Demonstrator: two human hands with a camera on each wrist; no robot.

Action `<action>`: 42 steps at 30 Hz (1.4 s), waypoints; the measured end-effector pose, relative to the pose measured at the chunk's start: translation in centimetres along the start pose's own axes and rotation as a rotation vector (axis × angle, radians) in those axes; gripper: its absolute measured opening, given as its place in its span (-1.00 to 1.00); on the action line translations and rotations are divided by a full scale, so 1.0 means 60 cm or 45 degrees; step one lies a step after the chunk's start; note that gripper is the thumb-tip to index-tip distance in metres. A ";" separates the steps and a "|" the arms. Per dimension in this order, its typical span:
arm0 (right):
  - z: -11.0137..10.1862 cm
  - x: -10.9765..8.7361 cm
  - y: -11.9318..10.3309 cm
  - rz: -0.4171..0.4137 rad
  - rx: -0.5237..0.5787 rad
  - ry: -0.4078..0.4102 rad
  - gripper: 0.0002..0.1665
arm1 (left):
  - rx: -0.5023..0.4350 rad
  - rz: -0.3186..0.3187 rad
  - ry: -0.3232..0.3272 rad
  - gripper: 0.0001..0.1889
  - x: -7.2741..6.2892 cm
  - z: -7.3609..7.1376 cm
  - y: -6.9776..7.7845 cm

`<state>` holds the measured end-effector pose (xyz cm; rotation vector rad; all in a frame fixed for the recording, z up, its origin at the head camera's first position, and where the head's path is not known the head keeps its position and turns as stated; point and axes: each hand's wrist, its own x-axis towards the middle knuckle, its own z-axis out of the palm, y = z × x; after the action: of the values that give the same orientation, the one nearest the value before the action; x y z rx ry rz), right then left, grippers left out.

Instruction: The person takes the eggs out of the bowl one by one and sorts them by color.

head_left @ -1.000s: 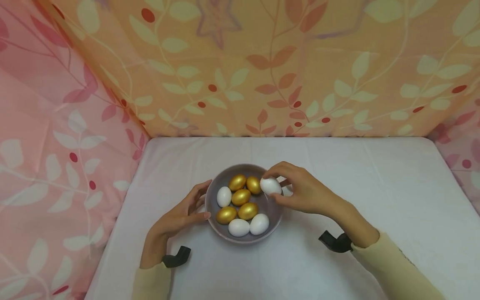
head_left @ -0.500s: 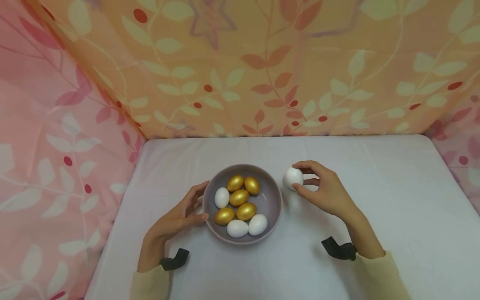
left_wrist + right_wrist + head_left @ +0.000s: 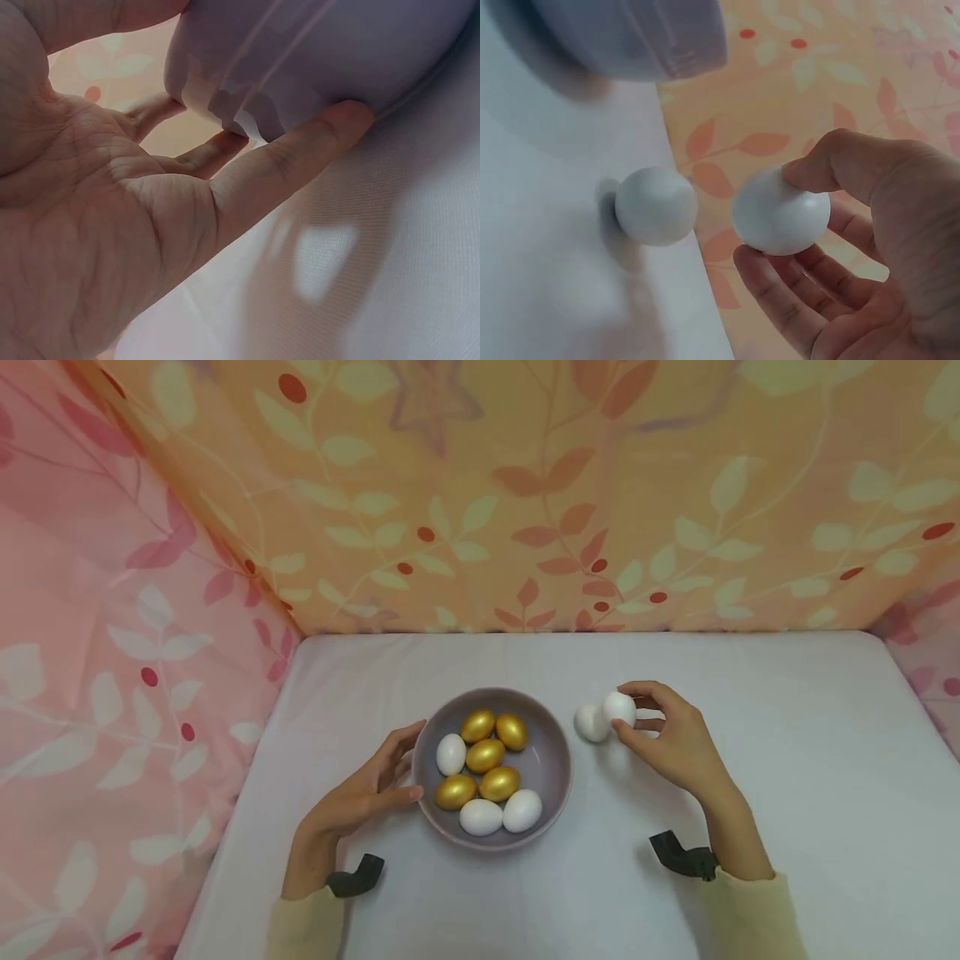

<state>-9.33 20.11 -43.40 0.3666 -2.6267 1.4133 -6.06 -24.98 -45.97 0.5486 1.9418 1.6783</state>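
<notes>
A grey-mauve bowl (image 3: 551, 768) holds several golden eggs (image 3: 485, 756) and 3 white eggs (image 3: 452, 754). At its left side my left hand (image 3: 367, 789) rests against the wall, thumb at the near rim. In the left wrist view the fingers (image 3: 277, 165) reach out fairly straight and touch the bowl's outside (image 3: 315, 60). Right of the bowl, my right hand (image 3: 675, 743) pinches a white egg (image 3: 780, 214) between thumb and fingertips, above the table. Another white egg (image 3: 656, 206) lies on the table between the bowl and the held egg; the two eggs appear apart in the right wrist view.
A white cloth (image 3: 570, 893) covers the table. Patterned fabric walls rise behind it (image 3: 480, 527) and at the left (image 3: 97, 735). Black curved pieces (image 3: 356, 877) sit at both wrists by the sleeves.
My right hand has carried the white egg from over the bowl's right rim out to the right, past the egg lying on the table. The left hand stays at the bowl.
</notes>
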 end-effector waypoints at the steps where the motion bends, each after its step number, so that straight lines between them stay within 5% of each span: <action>1: 0.000 -0.001 0.003 0.020 -0.021 -0.003 -0.48 | -0.007 -0.001 -0.001 -0.11 -0.001 0.000 -0.001; 8: 0.008 -0.004 0.020 0.091 -0.093 -0.026 -0.48 | -0.034 -0.027 0.000 -0.13 -0.012 0.001 -0.009; 42: 0.028 0.009 0.052 0.162 -0.269 -0.080 -0.45 | -0.026 -0.041 0.011 -0.13 0.003 0.002 0.003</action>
<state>-10.71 20.27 -46.70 0.2254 -2.8617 1.1575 -6.16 -24.78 -45.84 0.5006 1.9269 1.6814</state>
